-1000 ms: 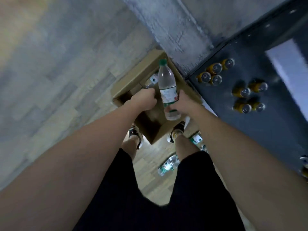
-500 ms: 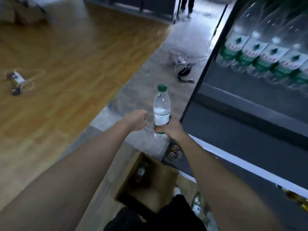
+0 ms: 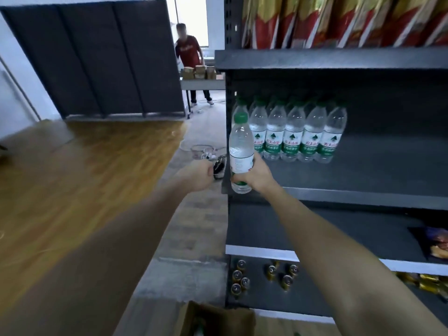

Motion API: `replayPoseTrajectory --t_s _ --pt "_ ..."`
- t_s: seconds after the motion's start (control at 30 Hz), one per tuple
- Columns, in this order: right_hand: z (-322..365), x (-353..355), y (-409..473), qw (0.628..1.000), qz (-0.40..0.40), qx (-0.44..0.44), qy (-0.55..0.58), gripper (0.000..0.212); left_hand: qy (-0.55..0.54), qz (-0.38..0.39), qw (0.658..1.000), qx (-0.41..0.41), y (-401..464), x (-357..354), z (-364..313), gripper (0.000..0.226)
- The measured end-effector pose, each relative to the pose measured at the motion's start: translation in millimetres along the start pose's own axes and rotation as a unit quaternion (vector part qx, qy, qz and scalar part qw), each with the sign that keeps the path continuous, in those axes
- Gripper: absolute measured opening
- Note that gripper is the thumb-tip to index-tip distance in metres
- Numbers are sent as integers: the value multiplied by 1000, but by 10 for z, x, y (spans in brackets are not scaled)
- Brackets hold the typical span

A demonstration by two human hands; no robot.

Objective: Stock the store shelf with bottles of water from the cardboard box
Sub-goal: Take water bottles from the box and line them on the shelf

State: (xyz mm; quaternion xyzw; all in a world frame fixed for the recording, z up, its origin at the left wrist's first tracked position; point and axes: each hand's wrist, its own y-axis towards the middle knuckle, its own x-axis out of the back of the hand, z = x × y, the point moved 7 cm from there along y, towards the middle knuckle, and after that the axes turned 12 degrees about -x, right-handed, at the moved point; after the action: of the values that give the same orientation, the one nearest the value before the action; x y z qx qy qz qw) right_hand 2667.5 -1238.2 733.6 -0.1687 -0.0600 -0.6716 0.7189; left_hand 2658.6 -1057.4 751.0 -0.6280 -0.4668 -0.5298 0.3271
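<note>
Head view: right hand (image 3: 254, 177) grips an upright water bottle (image 3: 240, 151) by its lower half, at the near left corner of the dark shelf (image 3: 363, 180). Left hand (image 3: 197, 174) is curled into a fist, holding nothing. Bottled water (image 3: 293, 134) stands in rows farther back. Cardboard box (image 3: 218, 320) sits on the floor below.

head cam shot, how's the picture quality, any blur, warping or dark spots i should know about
Head view: wide-angle warping bends the shelf edges and stretches both forearms; the bottle in the right hand and the row of bottles read fairly sharp, labels soft; the left hand, the cardboard box and the frame edges are blurred; under the shelf boards it is dim, the window behind the far person blown out.
</note>
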Motion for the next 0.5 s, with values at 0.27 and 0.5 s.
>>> replayPoseTrajectory --t_s 0.27,0.5 --pt "233 429 415 998 -56 15 -21 74 -12 -25 1000 -10 572 391 -382 16" --pt "163 393 917 999 -35 13 -26 81 -50 -43 997 42 889 474 -293 18"
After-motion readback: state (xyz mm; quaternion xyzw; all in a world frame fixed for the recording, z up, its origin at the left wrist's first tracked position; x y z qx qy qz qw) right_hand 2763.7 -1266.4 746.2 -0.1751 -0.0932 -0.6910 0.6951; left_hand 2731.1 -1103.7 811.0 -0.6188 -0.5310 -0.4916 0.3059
